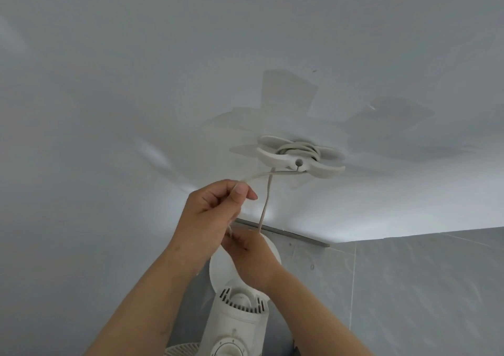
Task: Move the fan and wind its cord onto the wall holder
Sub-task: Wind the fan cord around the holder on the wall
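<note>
Cord (264, 205) is already wound in several turns on the wall holder (299, 155), and one strand hangs from the holder down toward the fan (237, 320), which stands below the holder against the wall. A loose part of the cord, just below and left of the holder, is pinched by the left hand (215, 213). The right hand (251, 257) is lower, above the fan; whether its fingers grip the cord cannot be told. The winding step appears nearly finished. Next, the remaining slack should be led around the holder and kept tight.

wall (136, 82): white, patched | floor (422, 287): grey tiles | baseboard strip (294, 236): grey
</note>
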